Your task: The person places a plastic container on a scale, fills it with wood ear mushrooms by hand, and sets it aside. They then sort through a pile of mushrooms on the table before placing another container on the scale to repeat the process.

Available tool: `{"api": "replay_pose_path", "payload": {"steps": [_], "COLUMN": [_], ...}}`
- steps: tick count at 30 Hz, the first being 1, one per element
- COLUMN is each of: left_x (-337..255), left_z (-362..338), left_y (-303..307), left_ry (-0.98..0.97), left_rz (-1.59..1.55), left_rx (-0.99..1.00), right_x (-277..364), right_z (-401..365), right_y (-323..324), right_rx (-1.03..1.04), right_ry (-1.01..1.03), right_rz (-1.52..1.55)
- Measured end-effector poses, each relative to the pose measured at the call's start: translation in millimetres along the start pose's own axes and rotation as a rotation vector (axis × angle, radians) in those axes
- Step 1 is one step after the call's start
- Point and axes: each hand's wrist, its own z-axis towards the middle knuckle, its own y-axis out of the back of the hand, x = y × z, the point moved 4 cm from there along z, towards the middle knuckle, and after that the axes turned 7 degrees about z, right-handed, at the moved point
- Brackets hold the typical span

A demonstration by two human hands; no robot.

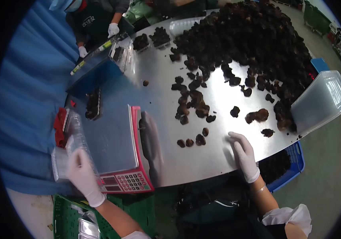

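My left hand (83, 173), in a white glove, is beside the scale at the table's left edge. Its fingers look closed on a clear plastic tray (60, 164), slightly blurred. Just beyond it stand more clear plastic trays (76, 129). My right hand (244, 155), also gloved, hovers over or rests on the table's front edge with fingers stretched out and nothing in them. Ahead of it lie loose dark brown fungus pieces, like wood ear mushrooms (258, 115). A pink-framed digital scale (113, 139) has a bare metal plate.
A large heap of dark fungus (242, 36) covers the far right of the metal table (158, 95). Filled trays (160, 36) stand at the back. A translucent bin (321, 101) leans at right. Below are blue (298, 163) and green crates (65, 215). A gloved co-worker (99, 24) stands opposite.
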Motion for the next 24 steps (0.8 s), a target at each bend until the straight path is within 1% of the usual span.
{"api": "replay_pose_path", "payload": {"steps": [1,3,5,7,9,12,14,15,17,18,20,21,22,24], "left_x": [1,23,16,10,3,9,12,13,-12,-28,-76,-90,-109,-118], "left_z": [-4,-10,-19,-15,-11,0,0,-6,-15,-29,-66,-86,-105,-136], "left_y": [-18,-52,-69,-72,-70,-78,-83,-84,-68,-67,-61,-69,-83,-121], "left_ry": [-0.072,-0.028,-0.006,-0.037,0.176,0.182,0.203,0.232,-0.137,-0.128,-0.103,-0.31,-0.453,-0.204], "left_rz": [0.099,0.15,0.16,0.183,0.045,-0.033,-0.149,-0.118,0.001,0.01,-0.225,-0.25,-0.23,-0.396], "left_rx": [0.019,0.293,0.316,0.304,0.439,0.502,0.465,0.494,0.116,0.124,0.067,0.169,0.212,0.425], "right_x": [2,9,6,10,9,7,11,11,15,12,10,10,10,10], "right_z": [-2,-6,-4,-4,-4,-4,-5,-6,-6,-5,-6,-5,-4,-2], "right_y": [-1,-2,-6,-9,-10,-9,-10,-10,-11,-10,-11,-11,-13,-17], "right_rx": [-0.002,0.031,0.071,0.081,0.077,0.04,0.043,0.049,0.059,0.06,0.061,0.058,0.06,0.068], "right_ry": [0.02,0.083,0.157,0.197,0.209,0.203,0.198,0.184,0.218,0.188,0.172,0.174,0.206,0.19], "right_rz": [-0.002,-0.166,-0.239,-0.278,-0.296,-0.312,-0.361,-0.39,-0.361,-0.352,-0.368,-0.385,-0.407,-0.458]}}
